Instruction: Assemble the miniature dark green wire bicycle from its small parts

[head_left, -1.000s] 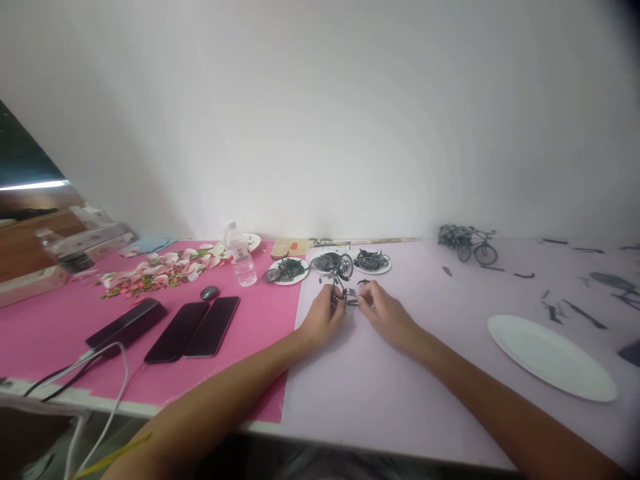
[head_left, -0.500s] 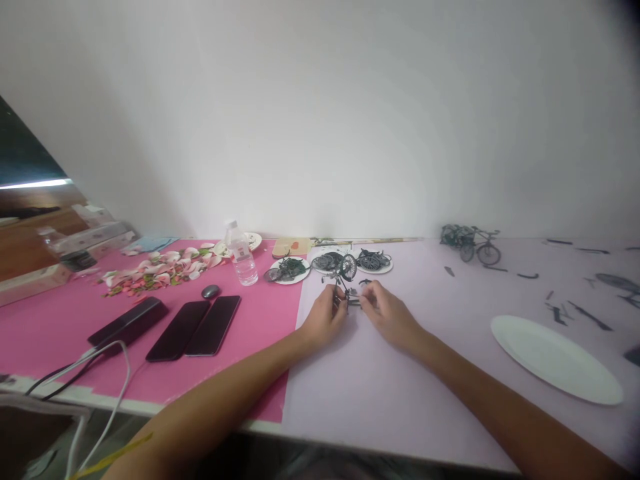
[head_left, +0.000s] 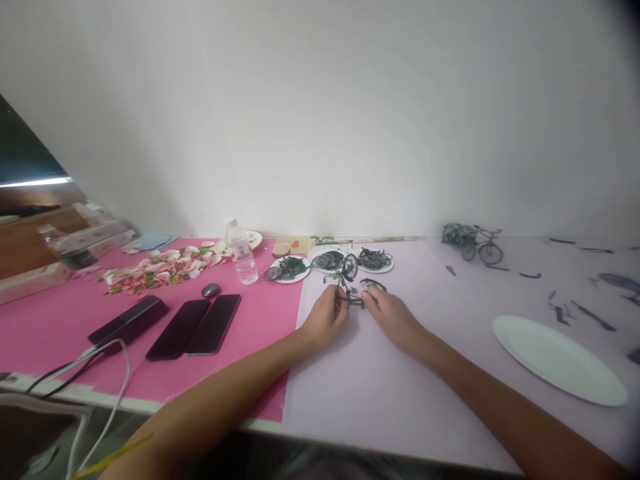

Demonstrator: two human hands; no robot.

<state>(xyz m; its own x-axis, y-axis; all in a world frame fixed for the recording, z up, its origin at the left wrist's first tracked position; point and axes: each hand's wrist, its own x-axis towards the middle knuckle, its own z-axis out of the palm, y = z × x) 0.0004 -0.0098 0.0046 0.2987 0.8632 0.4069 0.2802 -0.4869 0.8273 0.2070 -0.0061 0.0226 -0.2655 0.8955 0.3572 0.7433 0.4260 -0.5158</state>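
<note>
Held in front of me is a small dark model bicycle [head_left: 342, 283], partly assembled, with one spoked wheel pointing up. My left hand [head_left: 326, 317] is closed around its left side, the fingers hiding part of the frame. On the other side, my right hand [head_left: 386, 312] has its fingertips pinched at the dark bar low on the model. A dark curved strip [head_left: 374, 284] shows just beyond my right fingertips; whether they touch it is unclear. Behind the hands, small plates bear wheels [head_left: 327, 261], curved black parts [head_left: 373, 260] and dark green frames [head_left: 290, 268].
At the right lie a white oval plate [head_left: 557, 360] and scattered dark parts [head_left: 593, 315]. A finished-looking model bicycle [head_left: 483, 245] stands near the wall. On the pink left side are a water bottle [head_left: 241, 255], two phones [head_left: 213, 327], a power bank [head_left: 127, 323] and petals [head_left: 170, 270].
My right hand has shifted slightly right, showing more of the dark bar and the curved strip. My left hand keeps hold of the model in nearly the same place.
</note>
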